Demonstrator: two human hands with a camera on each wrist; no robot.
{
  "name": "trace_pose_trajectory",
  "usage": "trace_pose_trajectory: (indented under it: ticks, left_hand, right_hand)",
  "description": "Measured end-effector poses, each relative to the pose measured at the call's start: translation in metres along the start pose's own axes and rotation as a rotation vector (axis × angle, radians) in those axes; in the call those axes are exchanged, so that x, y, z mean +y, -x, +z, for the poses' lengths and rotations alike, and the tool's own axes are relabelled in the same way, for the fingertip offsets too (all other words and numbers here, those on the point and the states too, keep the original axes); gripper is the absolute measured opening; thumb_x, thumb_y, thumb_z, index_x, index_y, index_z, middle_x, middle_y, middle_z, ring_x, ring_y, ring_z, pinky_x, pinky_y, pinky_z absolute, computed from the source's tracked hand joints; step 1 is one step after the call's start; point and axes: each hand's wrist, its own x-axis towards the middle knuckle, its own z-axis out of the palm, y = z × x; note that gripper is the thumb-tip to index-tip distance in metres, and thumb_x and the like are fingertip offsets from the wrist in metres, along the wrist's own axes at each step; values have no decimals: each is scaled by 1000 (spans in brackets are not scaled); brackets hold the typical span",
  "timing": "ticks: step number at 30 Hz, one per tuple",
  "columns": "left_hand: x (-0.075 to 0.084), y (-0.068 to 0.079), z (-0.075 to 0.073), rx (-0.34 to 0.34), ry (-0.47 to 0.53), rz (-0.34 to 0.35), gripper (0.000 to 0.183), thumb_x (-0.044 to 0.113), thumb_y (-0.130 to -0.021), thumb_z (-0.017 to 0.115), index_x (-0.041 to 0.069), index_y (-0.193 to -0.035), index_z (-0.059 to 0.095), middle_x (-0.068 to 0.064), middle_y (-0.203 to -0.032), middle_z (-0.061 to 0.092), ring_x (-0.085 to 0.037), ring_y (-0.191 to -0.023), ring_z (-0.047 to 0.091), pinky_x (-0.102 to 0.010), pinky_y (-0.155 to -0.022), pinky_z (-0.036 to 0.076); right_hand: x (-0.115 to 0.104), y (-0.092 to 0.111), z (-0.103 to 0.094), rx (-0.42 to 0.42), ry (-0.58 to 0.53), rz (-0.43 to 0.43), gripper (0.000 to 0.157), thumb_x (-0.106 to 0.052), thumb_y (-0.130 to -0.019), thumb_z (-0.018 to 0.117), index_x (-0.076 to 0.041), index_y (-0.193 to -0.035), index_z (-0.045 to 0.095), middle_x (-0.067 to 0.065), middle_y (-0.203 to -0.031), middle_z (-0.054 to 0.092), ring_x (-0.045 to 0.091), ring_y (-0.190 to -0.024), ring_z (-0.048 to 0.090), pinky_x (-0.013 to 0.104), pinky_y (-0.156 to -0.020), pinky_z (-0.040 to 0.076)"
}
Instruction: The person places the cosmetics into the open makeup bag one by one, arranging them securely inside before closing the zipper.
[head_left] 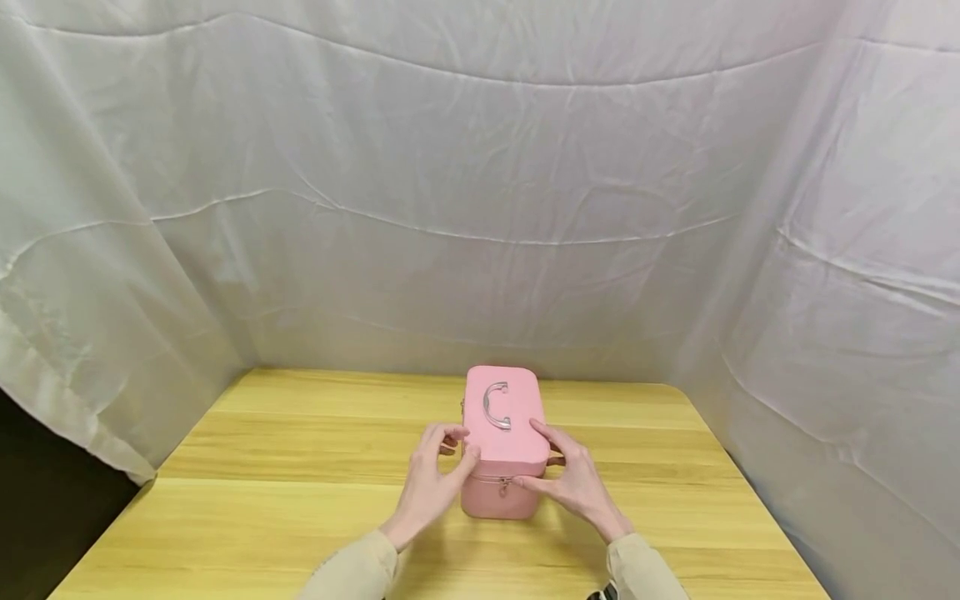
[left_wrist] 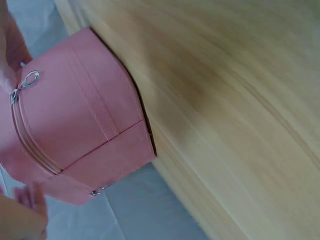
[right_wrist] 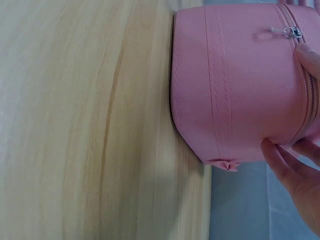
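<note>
A pink zippered vanity case stands upright on the wooden table, its lid down and a silver handle on top. At its front-right corner my right hand grips it, thumb beside the silver zipper pull and fingers along the right side and lid edge. My left hand is at the front-left corner, its thumb at the lid edge and its fingers loosely bent beside the left side. Another metal zipper pull shows on that left side. The zipper track runs just below the lid.
The light wooden table extends to both sides of the case. Pale grey curtains hang behind it and along both sides. A dark gap shows beyond the table's left edge.
</note>
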Motion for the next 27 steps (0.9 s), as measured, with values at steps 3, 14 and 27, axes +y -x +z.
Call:
trace_pose_trajectory:
  ticks: [3,14,27]
  left_hand:
    - [-2,-2,-2,-65,35,-102,45,28,-95,70,7,-133,58,-11,-129,61,-30,-119,60,-44,-105,51]
    - [-7,-9,-3,-292,117,-210,71,36,-102,58,-2,-156,30,-27,-158,37,-44,-143,43,-52,-115,39]
    - [-6,-9,-12,-278,121,-206,70,32,-101,61,-2,-155,32,-27,-154,42,-41,-140,47,-50,-114,42]
  right_hand:
    - [0,0,0,0,12,1,84,-20,-70,93,-8,-143,54,18,-134,65,23,-108,68,32,-85,61]
    - [0,1,0,10,40,-16,84,-22,-71,93,-9,-144,54,16,-136,64,26,-113,67,32,-91,59]
    - [-7,-1,7,20,29,-81,84,-16,-68,93,-2,-142,55,20,-135,64,24,-111,67,36,-87,60]
